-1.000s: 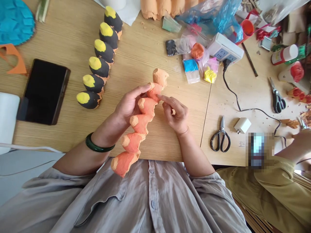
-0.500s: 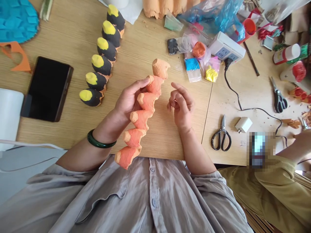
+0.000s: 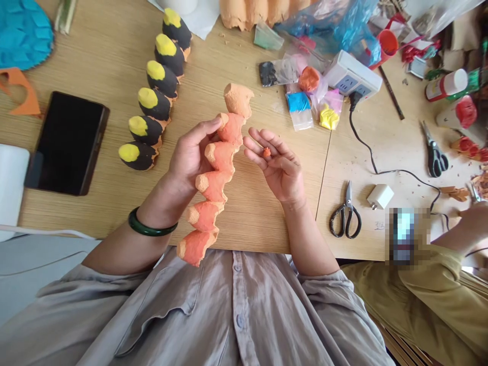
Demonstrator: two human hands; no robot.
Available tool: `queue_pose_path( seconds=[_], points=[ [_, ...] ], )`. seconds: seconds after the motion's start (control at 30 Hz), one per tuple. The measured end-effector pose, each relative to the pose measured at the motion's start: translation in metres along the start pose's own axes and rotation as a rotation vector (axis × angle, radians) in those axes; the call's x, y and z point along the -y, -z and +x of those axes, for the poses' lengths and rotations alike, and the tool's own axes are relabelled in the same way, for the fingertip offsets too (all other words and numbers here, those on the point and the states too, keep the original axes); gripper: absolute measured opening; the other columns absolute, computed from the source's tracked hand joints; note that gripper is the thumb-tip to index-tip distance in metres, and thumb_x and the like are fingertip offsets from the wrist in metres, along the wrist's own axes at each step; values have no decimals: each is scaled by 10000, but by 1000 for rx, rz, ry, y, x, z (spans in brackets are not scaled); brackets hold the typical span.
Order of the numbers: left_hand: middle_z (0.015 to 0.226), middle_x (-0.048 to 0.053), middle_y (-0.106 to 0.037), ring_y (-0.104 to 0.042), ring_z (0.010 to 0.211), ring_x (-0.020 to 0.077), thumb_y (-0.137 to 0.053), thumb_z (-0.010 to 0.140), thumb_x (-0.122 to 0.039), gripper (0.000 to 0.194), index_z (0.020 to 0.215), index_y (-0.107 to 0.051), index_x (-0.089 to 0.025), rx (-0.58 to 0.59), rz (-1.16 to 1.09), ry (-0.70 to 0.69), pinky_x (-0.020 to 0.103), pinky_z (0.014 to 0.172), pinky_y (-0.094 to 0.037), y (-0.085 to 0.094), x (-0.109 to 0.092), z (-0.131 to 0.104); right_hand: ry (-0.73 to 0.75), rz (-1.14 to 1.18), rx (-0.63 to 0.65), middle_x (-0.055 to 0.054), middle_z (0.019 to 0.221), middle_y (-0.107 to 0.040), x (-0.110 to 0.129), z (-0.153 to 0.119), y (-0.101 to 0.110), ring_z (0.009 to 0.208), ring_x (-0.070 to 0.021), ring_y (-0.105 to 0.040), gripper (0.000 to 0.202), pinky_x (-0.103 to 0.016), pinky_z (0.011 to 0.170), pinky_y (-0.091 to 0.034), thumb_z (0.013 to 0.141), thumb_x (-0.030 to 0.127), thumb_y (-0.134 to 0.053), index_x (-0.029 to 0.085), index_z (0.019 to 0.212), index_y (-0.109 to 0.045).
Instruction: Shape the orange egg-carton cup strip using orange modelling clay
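Note:
My left hand [image 3: 190,155] grips a strip of egg carton [image 3: 214,187] by its edge, with the thumb on an upper cup. Most cups wear a coat of orange-red clay with bare, paler tips; the top cup is uncoated. To the right of the strip, my right hand [image 3: 280,168] is turned palm up with its fingers loosely spread. A small lump of orange clay [image 3: 267,152] rests on those fingers. Left of my hands lies a second egg carton strip [image 3: 154,105], its cups black with yellow tips.
A black tablet [image 3: 67,142] lies at the left. Bags of blue clay [image 3: 299,102] and yellow clay [image 3: 329,118], plus a power strip [image 3: 353,76], sit at the back right. Scissors [image 3: 345,216] and a white charger [image 3: 380,196] lie nearer. Another person's arm [image 3: 463,229] is at far right.
My right hand has turned over and its fingers have uncurled, so the orange clay lump now shows. The strip in my left hand has shifted slightly left.

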State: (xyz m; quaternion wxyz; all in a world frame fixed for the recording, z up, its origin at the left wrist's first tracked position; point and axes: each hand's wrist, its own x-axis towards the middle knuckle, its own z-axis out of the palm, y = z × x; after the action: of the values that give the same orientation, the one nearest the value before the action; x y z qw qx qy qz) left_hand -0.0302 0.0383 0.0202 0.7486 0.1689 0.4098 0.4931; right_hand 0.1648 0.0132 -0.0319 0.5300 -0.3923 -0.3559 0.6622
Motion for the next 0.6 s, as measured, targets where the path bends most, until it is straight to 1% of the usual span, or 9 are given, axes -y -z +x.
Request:
queue_pose_path(
  seconds=[0.1,0.2,0.23,0.3,0.37,0.4,0.5,0.53,0.6],
  points=[
    [694,-1,-581,-495,592,137,-733,1173,-373,374,840,-671,-217,-7,40,11,290,543,-369,1,0,0,-23,-4,3,-99,1566,-843,3,-1,0,1491,-304,-810,244,-544,1167,-757,1029,271,-760,268,1271,-788],
    [702,-9,-587,-498,583,126,-761,1163,-398,369,858,-678,-209,-14,34,24,282,539,-367,3,2,2,-54,8,-7,-89,1517,-864,4,-2,1,1441,-282,-836,213,-452,1073,-789,1045,329,-822,274,1250,-802],
    [709,-14,-591,-500,585,117,-778,1160,-405,373,862,-677,-204,-14,23,33,269,541,-377,3,3,2,-59,11,-12,-84,1459,-883,3,-2,2,1377,-268,-861,235,-419,1026,-797,1041,376,-860,275,1246,-806],
    [738,-20,-614,-521,605,98,-815,1142,-392,370,866,-671,-192,-7,2,50,235,559,-407,4,4,2,-47,15,-24,-55,1255,-913,0,0,4,1132,-222,-906,351,-358,909,-801,998,492,-947,268,1233,-813],
    [775,-20,-646,-541,639,91,-868,1108,-396,362,881,-677,-189,10,-8,54,214,592,-447,4,5,1,-6,26,-44,4,1018,-880,-4,2,6,840,-159,-856,485,-308,776,-782,927,585,-1019,258,1221,-816],
    [780,-20,-653,-535,642,96,-901,1084,-422,370,891,-683,-195,22,-5,56,219,592,-451,4,5,0,17,39,-56,33,932,-847,-5,3,6,741,-136,-809,531,-290,718,-766,896,606,-1047,255,1222,-815],
    [752,-18,-629,-479,623,125,-998,983,-539,453,888,-687,-223,55,32,51,272,576,-440,1,5,-5,53,70,-89,79,795,-770,-6,4,6,604,-107,-708,559,-260,604,-720,854,620,-1083,246,1171,-815],
    [748,-14,-624,-492,633,141,-1013,957,-561,463,893,-695,-231,66,59,45,294,592,-456,0,5,-6,51,67,-96,82,771,-753,-5,4,6,581,-104,-687,550,-259,586,-712,855,636,-1078,242,1133,-813],
    [799,-12,-660,-603,726,179,-1001,956,-564,403,958,-738,-258,110,120,51,318,691,-536,0,7,-7,32,43,-103,73,756,-740,-4,4,5,563,-102,-664,559,-265,576,-709,874,702,-1041,232,1059,-800]
  ],
)
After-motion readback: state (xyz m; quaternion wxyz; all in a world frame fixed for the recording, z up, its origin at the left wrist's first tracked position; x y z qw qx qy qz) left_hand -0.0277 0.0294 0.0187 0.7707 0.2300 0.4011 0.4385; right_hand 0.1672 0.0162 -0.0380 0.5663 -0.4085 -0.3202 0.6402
